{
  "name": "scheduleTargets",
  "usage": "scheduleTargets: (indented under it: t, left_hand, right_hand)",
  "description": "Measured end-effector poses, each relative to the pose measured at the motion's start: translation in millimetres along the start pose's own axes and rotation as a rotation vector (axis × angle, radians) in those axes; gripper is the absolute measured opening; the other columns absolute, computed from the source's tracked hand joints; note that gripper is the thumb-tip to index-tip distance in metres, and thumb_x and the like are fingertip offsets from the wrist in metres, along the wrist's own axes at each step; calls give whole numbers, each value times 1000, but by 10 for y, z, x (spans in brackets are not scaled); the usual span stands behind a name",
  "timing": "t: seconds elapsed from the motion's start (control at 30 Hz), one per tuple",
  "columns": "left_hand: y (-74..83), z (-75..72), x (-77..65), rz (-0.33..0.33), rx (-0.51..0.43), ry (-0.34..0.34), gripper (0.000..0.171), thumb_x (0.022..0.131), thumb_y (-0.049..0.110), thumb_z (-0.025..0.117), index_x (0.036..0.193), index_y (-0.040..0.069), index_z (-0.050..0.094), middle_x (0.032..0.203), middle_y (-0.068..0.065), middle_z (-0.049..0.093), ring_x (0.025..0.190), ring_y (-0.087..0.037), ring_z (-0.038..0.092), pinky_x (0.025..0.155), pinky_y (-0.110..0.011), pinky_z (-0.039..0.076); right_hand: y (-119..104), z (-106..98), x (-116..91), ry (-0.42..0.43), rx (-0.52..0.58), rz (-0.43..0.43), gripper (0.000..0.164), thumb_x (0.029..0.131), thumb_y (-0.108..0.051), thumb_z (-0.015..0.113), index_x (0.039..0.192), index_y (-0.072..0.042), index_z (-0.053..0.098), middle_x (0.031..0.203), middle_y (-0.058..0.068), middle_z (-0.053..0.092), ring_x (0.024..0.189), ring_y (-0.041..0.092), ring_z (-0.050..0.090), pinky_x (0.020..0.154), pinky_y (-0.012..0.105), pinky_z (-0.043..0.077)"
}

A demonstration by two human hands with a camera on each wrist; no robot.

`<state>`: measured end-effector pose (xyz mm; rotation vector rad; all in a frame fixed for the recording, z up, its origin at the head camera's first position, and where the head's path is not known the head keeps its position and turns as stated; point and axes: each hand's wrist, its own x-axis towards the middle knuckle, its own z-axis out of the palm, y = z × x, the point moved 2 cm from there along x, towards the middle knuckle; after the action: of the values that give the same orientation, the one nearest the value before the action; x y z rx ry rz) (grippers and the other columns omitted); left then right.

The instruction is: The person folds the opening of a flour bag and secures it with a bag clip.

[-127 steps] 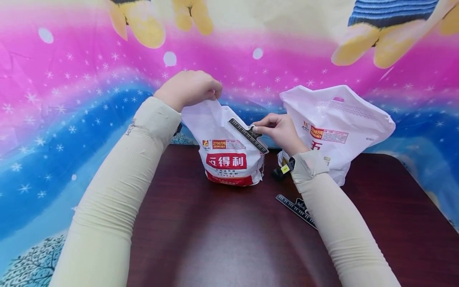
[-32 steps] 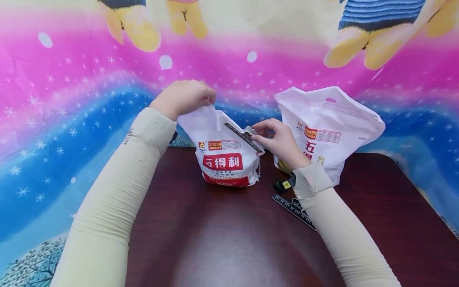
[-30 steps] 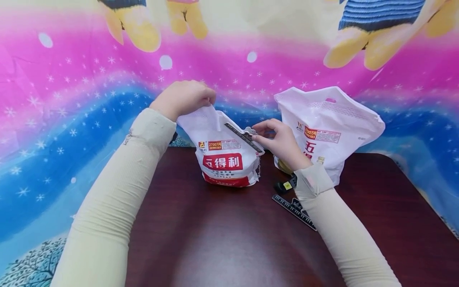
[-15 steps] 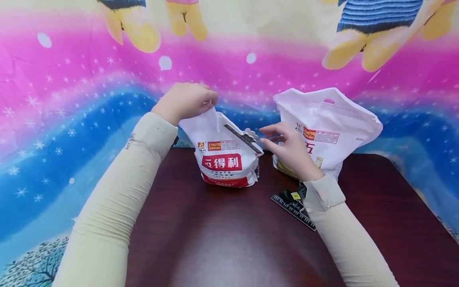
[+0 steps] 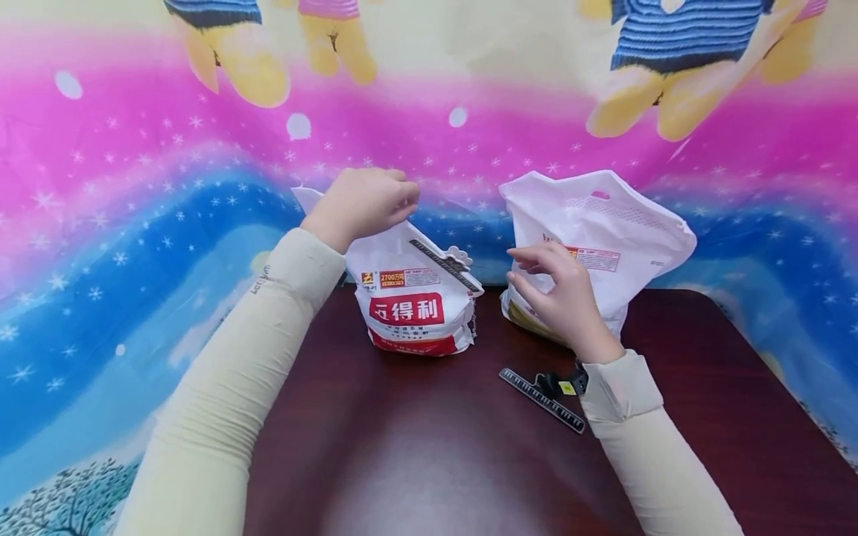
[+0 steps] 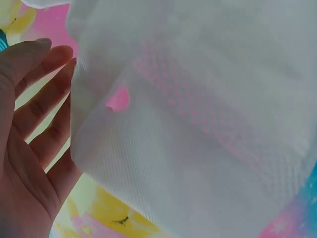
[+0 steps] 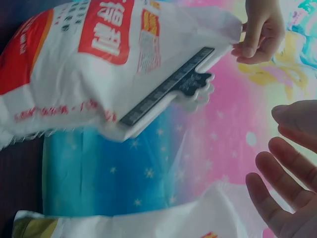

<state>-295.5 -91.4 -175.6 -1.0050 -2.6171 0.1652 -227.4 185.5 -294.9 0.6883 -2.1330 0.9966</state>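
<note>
The left white flour bag (image 5: 405, 309), with red print, stands on the table. A black clip (image 5: 445, 266) with a piano-key pattern and wavy-edged handle sits slanted along the bag's upper right edge. At the bag's top, my left hand (image 5: 369, 201) has its fingers loosely bent; the left wrist view shows thumb and fingers (image 6: 42, 99) apart, fingertips right at the bag's edge. My right hand (image 5: 559, 294) holds nothing, fingers relaxed and spread, between the clipped bag and a second white flour bag (image 5: 590, 201). The right wrist view shows it apart from the clip (image 7: 168, 87).
Another piano-key clip (image 5: 541, 402) lies on the dark wooden table (image 5: 402, 447), near my right wrist. The second bag stands upright at the back right, its top unfolded. A colourful printed cloth (image 5: 429, 89) hangs behind the table.
My right hand has let go of the clip and moved right, away from it. My left hand has released the bag's top corner, which now sticks out to the left behind it.
</note>
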Motion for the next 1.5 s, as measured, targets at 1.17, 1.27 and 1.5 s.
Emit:
scheduleTargets:
  t: [1.17, 1.27, 1.5]
  left_hand:
    - [767, 226, 488, 150, 29, 217, 24, 104, 24, 53, 123, 17, 66, 109, -5, 68, 90, -20, 66, 70, -36, 60]
    - [844, 226, 522, 161, 55, 259, 27, 105, 25, 52, 129, 19, 64, 113, -4, 68, 94, -20, 67, 70, -35, 60]
    - [964, 224, 598, 162, 89, 372, 29, 106, 24, 48, 128, 19, 65, 112, -4, 67, 94, -21, 65, 65, -36, 60]
  right_hand:
    - [434, -767, -533, 367, -216, -12, 36, 82, 8, 77, 117, 3, 73, 113, 26, 65, 112, 4, 52, 96, 14, 39]
    - [474, -812, -559, 401, -236, 19, 35, 81, 10, 77, 116, 5, 72, 111, 28, 65, 112, -7, 47, 96, 11, 39]
    - [334, -902, -537, 474, -253, 86, 34, 82, 14, 72, 116, 9, 70, 109, 24, 64, 107, -13, 48, 95, 8, 41]
